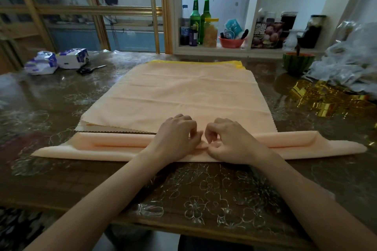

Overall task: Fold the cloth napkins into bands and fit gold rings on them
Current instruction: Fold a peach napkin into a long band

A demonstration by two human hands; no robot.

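At the bottom of the frame, the bench (204, 189) is showing its clear flower-printed cover under two bare forearms. Just beyond, the peach napkin band (102, 146) is lying flat across the frame from left to right, folded long and narrow. The left hand (175, 136) and the right hand (230, 140) are meeting at its middle, knuckles up, and the curled fingers of both are pinching the fold. Touching the band's far edge, a stack of flat napkins (179, 96) is sitting at centre frame, with a yellow one peeking out at its far edge. At right of the frame, the gold rings (326, 100) are lying in a heap beside crinkled plastic wrap (346, 63). At upper left, scissors (89, 69) are lying near tissue packs (57, 61).
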